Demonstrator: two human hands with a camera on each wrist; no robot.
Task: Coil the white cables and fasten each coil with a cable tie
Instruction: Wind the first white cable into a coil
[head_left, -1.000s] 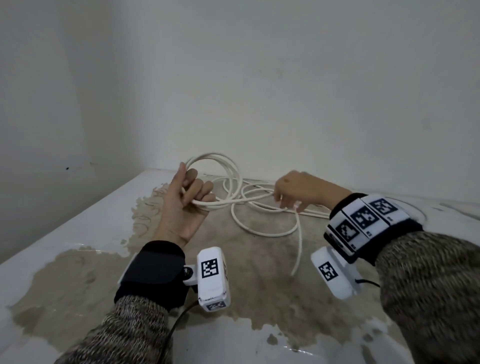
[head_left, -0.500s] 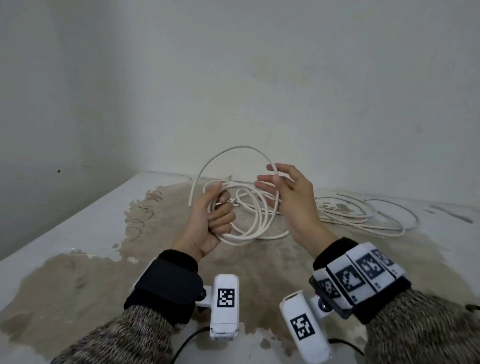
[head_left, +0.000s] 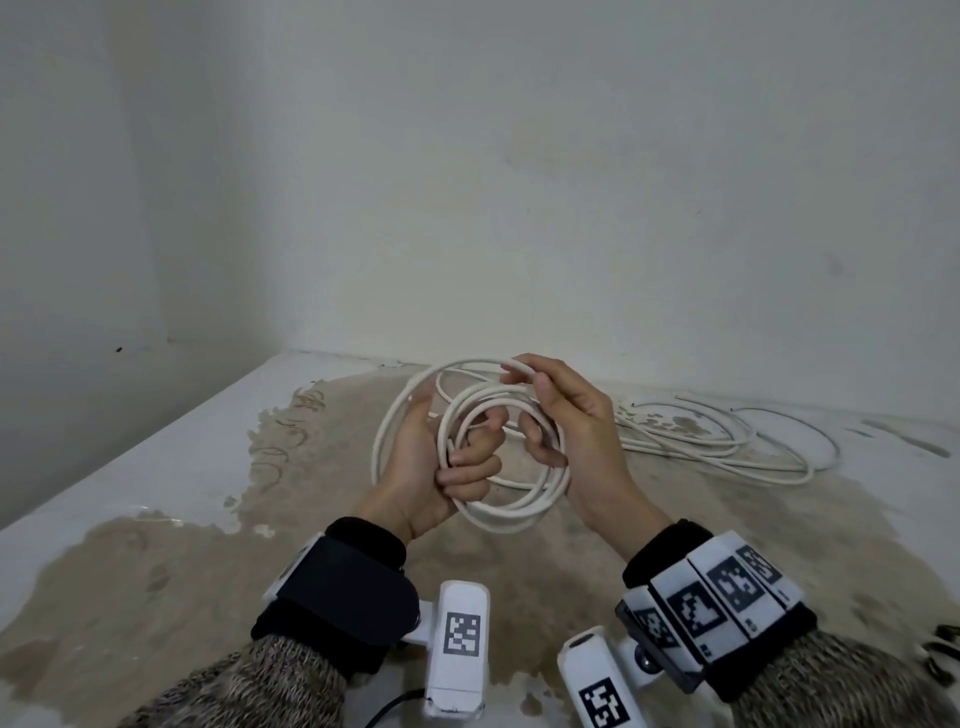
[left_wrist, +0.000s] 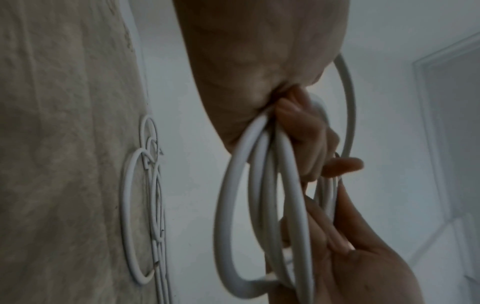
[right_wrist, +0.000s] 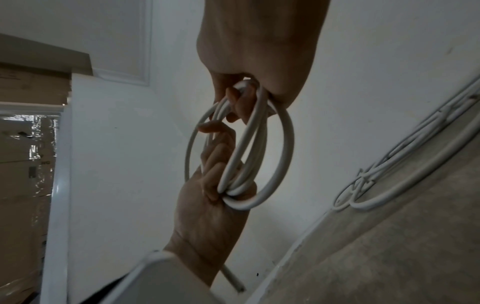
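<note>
We hold the white coil (head_left: 498, 457) above the table (head_left: 156, 493), left hand (head_left: 431, 467) gripping its loops, right hand (head_left: 571, 436) pinching the last turn; next we need a cable tie

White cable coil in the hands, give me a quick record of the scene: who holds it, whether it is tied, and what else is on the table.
coil: white cable coil, several loops, held above the table
left hand: grips the loops
right hand: grips the opposite side
cable tie: none visible on it
other cable: loose white cables lying on the table, on the right
</note>
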